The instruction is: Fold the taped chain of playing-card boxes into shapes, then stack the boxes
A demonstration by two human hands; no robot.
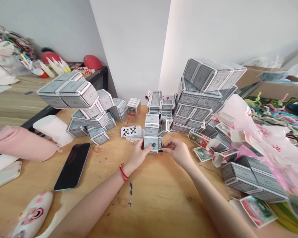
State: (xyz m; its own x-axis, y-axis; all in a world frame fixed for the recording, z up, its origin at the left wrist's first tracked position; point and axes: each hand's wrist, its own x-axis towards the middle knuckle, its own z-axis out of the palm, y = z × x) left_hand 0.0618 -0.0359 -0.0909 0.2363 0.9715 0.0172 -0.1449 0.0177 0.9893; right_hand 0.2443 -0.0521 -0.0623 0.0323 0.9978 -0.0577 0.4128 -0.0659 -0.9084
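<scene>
Tan wooden worktop (161, 198) can be crossed before the grey playing-card column (151, 130); its right is blocked by a grey card-block tower (194, 98).

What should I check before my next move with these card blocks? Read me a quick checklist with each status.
1. Left hand steadying the card block: ok, its thumb lies across the block.
2. Right hand at the block: ok, its fingers are at the near right side.
3. A card pinched in those fingers: cannot tell, too small to make out.
4. Loose cards nearby: ok, a face-up pile lies just left of the block.
5. Tall stack on the right stable: cannot tell, but its upper blocks sit askew.
6. Phone apart from both hands: ok, it lies well to the left.
</scene>
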